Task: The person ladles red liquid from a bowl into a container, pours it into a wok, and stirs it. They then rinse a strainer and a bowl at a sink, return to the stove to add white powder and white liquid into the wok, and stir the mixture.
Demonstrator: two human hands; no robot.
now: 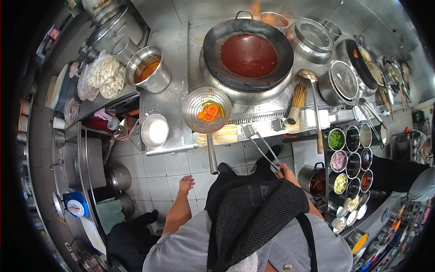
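My right hand (pixel 286 172) grips a pair of metal tongs (pixel 266 153), whose tips reach toward the stove's front edge. Nothing is in my left hand (pixel 186 183); it hangs over the floor with its fingers loosely apart. Ahead of it, a perforated strainer ladle (pixel 192 106) rests on the stove edge, its handle sticking out toward me. Orange slices (pixel 210 112) and some green pieces lie in its bowl. Behind stands a large black wok (pixel 213 43) with reddish-brown liquid (pixel 248 55) in it.
Left of the wok are a metal pot (pixel 163 79) of amber liquid and a bowl of white stuff (pixel 158 132). A bamboo brush (pixel 297 102) and a long ladle (pixel 314 97) lie at the right. Ingredient tins (pixel 338 161) line the right-hand rack. Someone's dark-clothed leg (pixel 385 174) shows beyond.
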